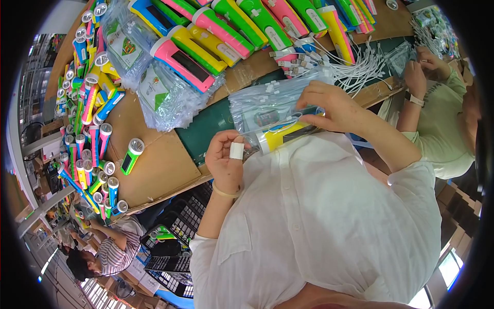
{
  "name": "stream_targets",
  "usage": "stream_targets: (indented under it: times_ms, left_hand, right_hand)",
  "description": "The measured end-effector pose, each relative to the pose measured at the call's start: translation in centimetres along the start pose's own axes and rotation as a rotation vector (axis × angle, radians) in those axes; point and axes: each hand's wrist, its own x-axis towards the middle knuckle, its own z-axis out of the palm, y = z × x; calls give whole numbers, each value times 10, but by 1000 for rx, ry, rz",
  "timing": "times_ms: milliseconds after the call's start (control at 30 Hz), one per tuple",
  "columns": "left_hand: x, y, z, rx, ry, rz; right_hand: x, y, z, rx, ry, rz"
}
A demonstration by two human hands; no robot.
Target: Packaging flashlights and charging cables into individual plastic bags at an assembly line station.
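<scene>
In front of my white shirt, a yellow and blue flashlight (275,140) with a dark panel lies in a clear plastic bag (252,140). My left hand (225,154) has its fingers closed on the bag's left edge; white tape wraps one finger. My right hand (329,107), over the bag's right end, pinches a thin white cable (294,119) that loops across the flashlight. How much of the cable is inside the bag, I cannot tell. Just beyond lies a stack of flat clear bags (244,105).
Flashlights (182,64) in pink, green, yellow and blue pile up at the back, others along the left. White cables (355,72) lie bundled at back right. One green flashlight (133,154) stands apart on the cardboard (159,170). Co-workers sit at right (437,118) and lower left (116,252).
</scene>
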Motion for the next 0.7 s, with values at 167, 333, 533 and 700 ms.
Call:
stream_targets:
  times_ms: [167,333,533,700]
  left_hand:
    - [-2,-6,1,-20,-20,122]
    - [-3,-7,0,-28,2,128]
    - [-4,-6,6,11,-25,202]
    - [-8,-3,5,-13,-23,231]
  right_hand:
    - [3,-1,13,4,-28,-58]
    - [3,1,22,14,2,-143]
    - [12,-7,24,77,-90,-56]
    - [10,-13,10,162,-101,-2]
